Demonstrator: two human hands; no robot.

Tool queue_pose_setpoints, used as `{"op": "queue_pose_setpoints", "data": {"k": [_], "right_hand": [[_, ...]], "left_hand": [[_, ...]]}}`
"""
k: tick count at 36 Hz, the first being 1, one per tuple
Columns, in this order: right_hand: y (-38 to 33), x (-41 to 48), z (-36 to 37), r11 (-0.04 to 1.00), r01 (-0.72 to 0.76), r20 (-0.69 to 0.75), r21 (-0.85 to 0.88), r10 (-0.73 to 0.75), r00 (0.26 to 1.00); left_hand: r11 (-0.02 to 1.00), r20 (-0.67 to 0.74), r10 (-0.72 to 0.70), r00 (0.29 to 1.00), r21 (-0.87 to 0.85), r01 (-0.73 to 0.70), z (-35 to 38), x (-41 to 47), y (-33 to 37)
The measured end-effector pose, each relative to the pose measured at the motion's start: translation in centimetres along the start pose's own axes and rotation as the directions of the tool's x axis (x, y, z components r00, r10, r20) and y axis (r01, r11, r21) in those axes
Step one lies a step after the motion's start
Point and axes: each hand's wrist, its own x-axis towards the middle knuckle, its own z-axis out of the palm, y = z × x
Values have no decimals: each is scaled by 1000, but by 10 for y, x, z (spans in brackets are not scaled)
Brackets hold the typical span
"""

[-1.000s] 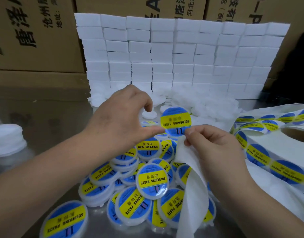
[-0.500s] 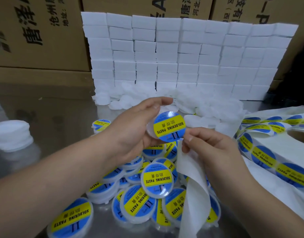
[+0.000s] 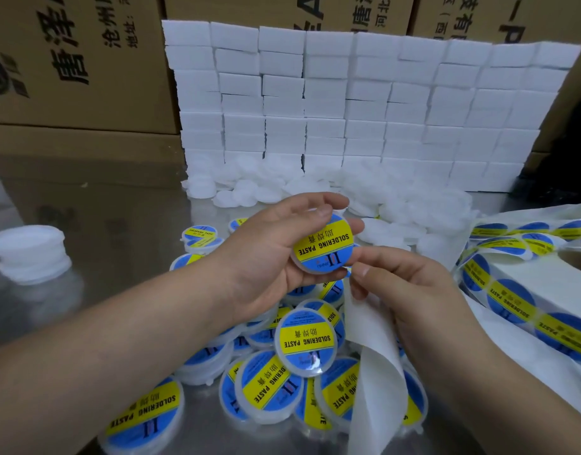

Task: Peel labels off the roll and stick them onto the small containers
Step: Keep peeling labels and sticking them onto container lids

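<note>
My left hand (image 3: 266, 257) grips a small round white container (image 3: 322, 246) with a blue and yellow "SOLDERING PASTE" label on its face, tilted toward me. Its thumb lies over the container's top edge. Just below and to the right, my right hand (image 3: 404, 290) pinches the bare white backing strip (image 3: 374, 362), which curls down over the pile. The label roll (image 3: 518, 290) lies at the right with blue and yellow labels along its strip. A heap of labelled containers (image 3: 305, 339) sits under both hands.
Unlabelled white containers (image 3: 397, 205) are heaped at the foot of a wall of white foam blocks (image 3: 364, 103). A short stack of white lids (image 3: 30, 251) stands at the left. Brown cartons (image 3: 69, 60) line the back. The table (image 3: 118, 224) is shiny metal.
My left hand has turned palm up and lifted the labelled container, tilting its face toward me. The right hand stays pinched on the backing strip. The view has shifted slightly.
</note>
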Motion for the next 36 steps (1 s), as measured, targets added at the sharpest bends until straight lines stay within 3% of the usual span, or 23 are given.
{"op": "queue_pose_setpoints", "data": {"k": [19, 24, 26, 29, 31, 33, 36], "right_hand": [[4, 1, -4, 998, -2, -32, -55, 0, 999], [7, 1, -3, 993, 4, -84, -117, -14, 996], [7, 1, -4, 993, 12, -109, -118, -25, 994], [14, 6, -11, 993, -58, -188, -107, 37, 982], [13, 6, -8, 990, -97, -205, -98, 76, 976], [13, 5, -5, 988, -65, -199, -140, 36, 979], [9, 1, -3, 977, 37, -160, -210, -72, 985]], "left_hand": [[990, -55, 52, 997, 133, -45, 5, -3, -1], [889, -72, 294, 953, 386, -245, 16, -10, 7], [861, -88, 378, 922, 400, -315, 22, -12, 14], [851, -234, 486, 842, 347, -394, 21, -12, 32], [805, -270, 555, 787, 413, -426, 17, -12, 43], [784, -272, 533, 801, 515, -347, 14, -14, 43], [728, -233, 356, 905, 677, -112, 16, -13, 21]]}}
